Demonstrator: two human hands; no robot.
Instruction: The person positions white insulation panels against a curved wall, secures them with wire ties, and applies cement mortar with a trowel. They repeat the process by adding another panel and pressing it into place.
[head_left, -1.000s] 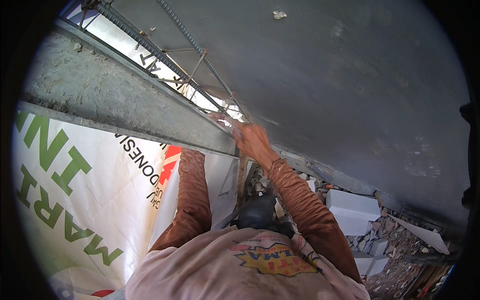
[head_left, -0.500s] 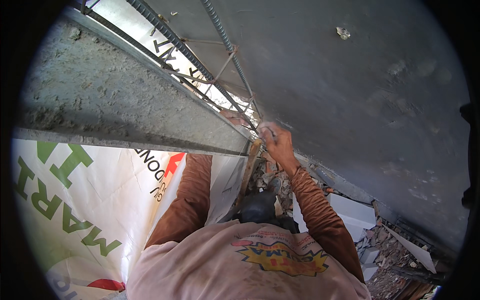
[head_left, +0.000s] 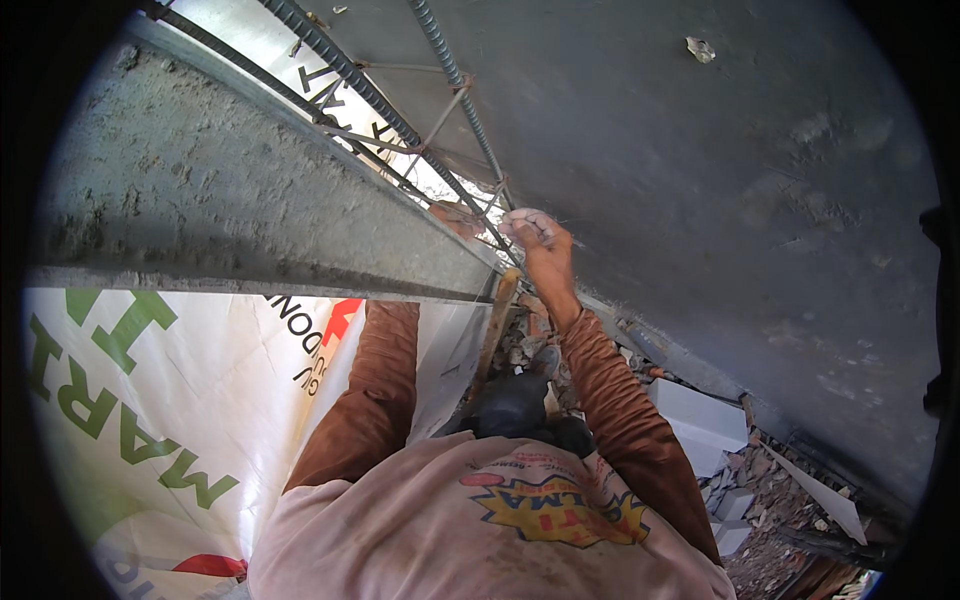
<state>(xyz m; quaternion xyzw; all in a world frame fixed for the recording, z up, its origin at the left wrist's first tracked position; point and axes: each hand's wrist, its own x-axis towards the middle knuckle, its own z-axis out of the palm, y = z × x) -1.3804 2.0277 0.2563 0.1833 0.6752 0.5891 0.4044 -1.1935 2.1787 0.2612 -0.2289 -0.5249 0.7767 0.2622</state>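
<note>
A cage of ribbed steel bars [head_left: 352, 78] with thin crossbars slants down from the upper left to my hands. My right hand [head_left: 545, 248] is closed at the cage's lower end, fingers bent in beside a bar. Thin wire-like strands show by its knuckles, but what the fingers hold is hidden. My left hand [head_left: 458, 218] reaches round behind the grey, cement-crusted slab [head_left: 250, 190] to the other side of the bars. Slab and bars cover most of it, so its fingers cannot be made out. Just below my right hand stands a wooden stick [head_left: 496, 322].
A smooth dark grey wall [head_left: 720, 200] rises close on my right. White printed sheeting [head_left: 200, 390] hangs at the left below the slab. Broken rubble [head_left: 770, 510], white block-like pieces [head_left: 700, 415] and a pale pointed strip [head_left: 820, 490] lie at the lower right.
My right hand has moved a little up and left along the bars, fingers still bent. My left hand has shifted slightly up and left behind the slab. The view has tilted slightly.
</note>
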